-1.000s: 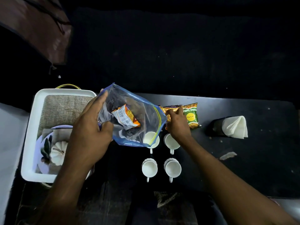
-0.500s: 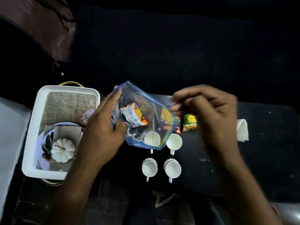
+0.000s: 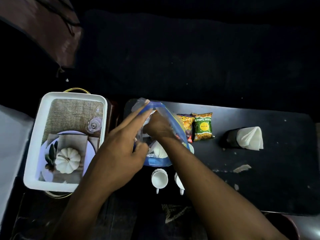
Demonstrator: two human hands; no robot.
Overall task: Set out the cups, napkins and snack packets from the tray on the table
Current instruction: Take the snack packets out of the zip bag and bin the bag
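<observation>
Centre of frame: left hand [image 3: 119,151] grips the side of a clear blue-edged zip bag [image 3: 162,135], fingers pinching the plastic. Right hand [image 3: 158,126] is thrust inside the bag mouth; finger state cannot be told. Right of bag: orange packet [image 3: 186,121] and green packet [image 3: 203,126], touching, on the dark table [image 3: 259,179]. Lower centre: white cup [image 3: 159,177]. Right: napkins [image 3: 251,138] in a dark holder. Left: white tray [image 3: 32,148].

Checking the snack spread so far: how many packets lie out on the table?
2: an orange packet and a green packet, side by side beyond the cups. More may remain inside the zip bag.
</observation>
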